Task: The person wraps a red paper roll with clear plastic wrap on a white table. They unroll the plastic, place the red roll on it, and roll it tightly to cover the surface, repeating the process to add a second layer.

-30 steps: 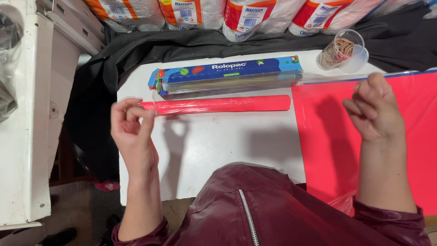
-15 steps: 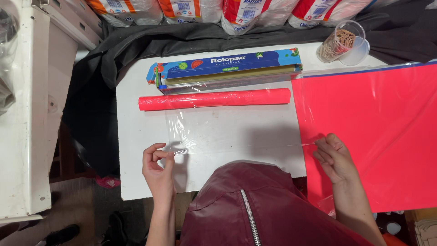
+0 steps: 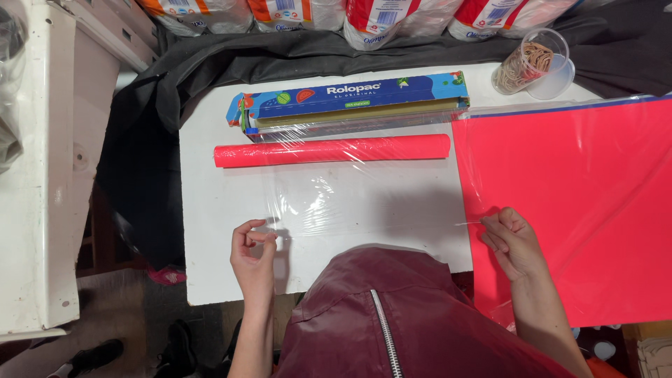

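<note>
A clear sheet of cling film [image 3: 364,199] runs from its blue dispenser box [image 3: 350,105] over a rolled red paper tube [image 3: 332,150] and down toward me across the white table [image 3: 210,210]. My left hand [image 3: 253,255] pinches the film's near left corner just above the table. My right hand [image 3: 513,241] pinches the near right corner, over the edge of a stack of red paper sheets [image 3: 581,203]. The film is stretched taut between both hands.
A clear plastic cup of rubber bands [image 3: 526,64] stands at the table's back right. Packaged rolls [image 3: 364,17] line the back on a black cloth [image 3: 161,105]. A white cabinet [image 3: 42,175] stands to the left. My maroon jacket [image 3: 392,322] covers the near edge.
Both hands came down from beside the red tube toward me, pulling the film out of the box over the tube. In the last half second they barely moved.
</note>
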